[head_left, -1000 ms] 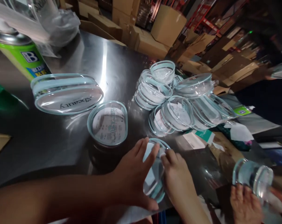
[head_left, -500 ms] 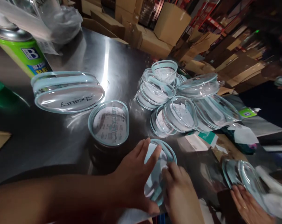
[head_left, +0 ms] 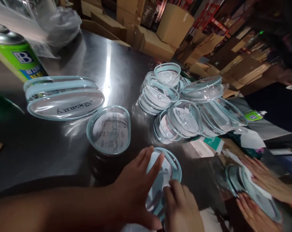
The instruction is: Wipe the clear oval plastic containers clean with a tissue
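Note:
A clear see-through case with pale blue rims [head_left: 176,161] lies on the table in front of me. My left hand [head_left: 133,187] rests spread over its left side, fingers apart and thumb near the lower edge. My right hand [head_left: 183,206] is closed at the case's right side, its curled fingers against the surface. Something whitish shows by those fingertips, but I cannot make out what they hold. Left of my hands stands another clear case [head_left: 109,130] with a printed paper inside. Beyond it lies a longer clear case marked "Sbeauty" [head_left: 66,104].
Several clear cases [head_left: 159,93] are piled ahead on the metal table [head_left: 126,72]. A green spray can [head_left: 17,54] stands at left. At right, a co-worker's hands [head_left: 267,178] press a white cloth on another clear case [head_left: 230,175]. Cardboard boxes [head_left: 178,21] fill the background.
My right hand has slid slightly down and left along the case; my left hand keeps its place on it. A co-worker's second hand has come onto their case with the white cloth.

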{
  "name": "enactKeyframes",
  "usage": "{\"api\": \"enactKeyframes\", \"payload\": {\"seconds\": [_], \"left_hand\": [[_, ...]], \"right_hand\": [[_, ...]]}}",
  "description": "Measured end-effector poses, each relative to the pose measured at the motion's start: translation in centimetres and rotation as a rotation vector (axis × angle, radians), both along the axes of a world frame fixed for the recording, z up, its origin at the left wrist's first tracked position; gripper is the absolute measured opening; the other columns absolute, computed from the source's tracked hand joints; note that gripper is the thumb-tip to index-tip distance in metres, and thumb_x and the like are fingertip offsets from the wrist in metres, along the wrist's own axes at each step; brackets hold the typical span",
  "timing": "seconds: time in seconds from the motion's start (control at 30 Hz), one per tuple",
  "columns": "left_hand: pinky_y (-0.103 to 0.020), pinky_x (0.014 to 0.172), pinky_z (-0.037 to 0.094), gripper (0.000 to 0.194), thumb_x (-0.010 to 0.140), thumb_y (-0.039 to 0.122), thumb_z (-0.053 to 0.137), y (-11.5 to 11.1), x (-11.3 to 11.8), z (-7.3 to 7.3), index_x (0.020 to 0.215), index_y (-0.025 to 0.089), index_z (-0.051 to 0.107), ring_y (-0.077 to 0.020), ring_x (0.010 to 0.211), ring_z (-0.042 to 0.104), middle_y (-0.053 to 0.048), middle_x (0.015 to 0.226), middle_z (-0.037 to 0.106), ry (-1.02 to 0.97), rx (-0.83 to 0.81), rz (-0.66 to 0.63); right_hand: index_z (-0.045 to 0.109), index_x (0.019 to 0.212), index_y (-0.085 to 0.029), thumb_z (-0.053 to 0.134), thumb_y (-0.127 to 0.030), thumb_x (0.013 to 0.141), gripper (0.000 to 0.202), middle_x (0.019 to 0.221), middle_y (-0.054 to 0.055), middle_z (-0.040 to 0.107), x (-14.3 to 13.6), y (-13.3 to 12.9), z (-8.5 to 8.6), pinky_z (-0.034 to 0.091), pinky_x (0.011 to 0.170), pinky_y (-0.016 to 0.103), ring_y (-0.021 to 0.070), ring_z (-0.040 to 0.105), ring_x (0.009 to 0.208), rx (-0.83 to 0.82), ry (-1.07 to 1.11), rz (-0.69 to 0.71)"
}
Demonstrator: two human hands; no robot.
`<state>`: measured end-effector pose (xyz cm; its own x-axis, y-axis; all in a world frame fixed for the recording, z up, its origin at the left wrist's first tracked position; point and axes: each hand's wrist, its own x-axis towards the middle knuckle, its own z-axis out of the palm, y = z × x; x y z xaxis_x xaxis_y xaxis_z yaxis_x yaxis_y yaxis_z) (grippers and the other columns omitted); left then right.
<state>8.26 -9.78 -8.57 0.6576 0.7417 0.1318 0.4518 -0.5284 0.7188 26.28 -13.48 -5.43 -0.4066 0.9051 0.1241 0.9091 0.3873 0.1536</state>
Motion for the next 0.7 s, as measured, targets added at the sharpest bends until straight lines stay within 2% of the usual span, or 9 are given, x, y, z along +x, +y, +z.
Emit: {"api": "enactKeyframes", "payload": {"seconds": [0.17,0.27,0.43,0.6,0.7], "left_hand": [[-0.068,0.111,0.023,0.136,0.05,0.08,0.067,0.11,-0.05,0.51,0.152,0.008,0.013,-0.0504,0.143,0.002,-0.03,0.158,0.009,0.074,-0.088,-0.013],[-0.068,0.111,0.023,0.14,0.047,0.08,0.068,0.14,-0.01,0.53,0.153,0.009,0.01,-0.0499,0.143,0.003,-0.031,0.157,0.008,0.077,-0.095,-0.033],[-0.069,0.11,0.023,0.135,0.051,0.074,0.072,-0.01,-0.04,0.45,0.152,0.008,0.012,-0.0501,0.143,0.003,-0.031,0.157,0.009,0.023,-0.081,-0.018],[-0.068,0.11,0.023,0.138,0.049,0.074,0.072,0.03,-0.14,0.8,0.152,0.009,0.009,-0.0492,0.143,0.002,-0.032,0.157,0.006,0.047,-0.096,-0.042],[-0.066,0.112,0.022,0.137,0.049,0.074,0.07,0.14,-0.17,1.03,0.153,0.01,0.008,-0.0468,0.144,0.001,-0.03,0.158,0.006,0.089,-0.114,-0.048]], "right_hand": [[0.064,0.08,-0.017,0.052,-0.003,0.075,0.019,0.086,0.009,0.061,-0.09,0.17,-0.08,0.045,0.062,0.035,0.0233,0.052,0.071,0.046,-0.05,-0.062],[0.063,0.084,-0.017,0.052,-0.007,0.073,0.019,0.096,0.011,0.062,-0.24,-0.21,-0.3,0.046,0.062,0.034,0.0233,0.053,0.075,0.006,0.022,-0.012],[0.064,0.081,-0.017,0.051,-0.006,0.079,0.017,0.087,0.01,0.06,-0.18,-0.2,-0.46,0.048,0.064,0.034,0.0232,0.054,0.073,-0.002,-0.044,-0.114],[0.063,0.084,-0.018,0.048,-0.002,0.068,0.028,0.095,0.01,0.061,-0.14,-0.73,-0.45,0.048,0.066,0.034,0.0233,0.055,0.077,-0.016,0.066,-0.032],[0.063,0.077,-0.018,0.048,-0.003,0.076,0.021,0.086,0.01,0.062,-0.13,-0.34,-0.32,0.047,0.062,0.035,0.0236,0.054,0.071,0.018,-0.02,-0.098]]}}
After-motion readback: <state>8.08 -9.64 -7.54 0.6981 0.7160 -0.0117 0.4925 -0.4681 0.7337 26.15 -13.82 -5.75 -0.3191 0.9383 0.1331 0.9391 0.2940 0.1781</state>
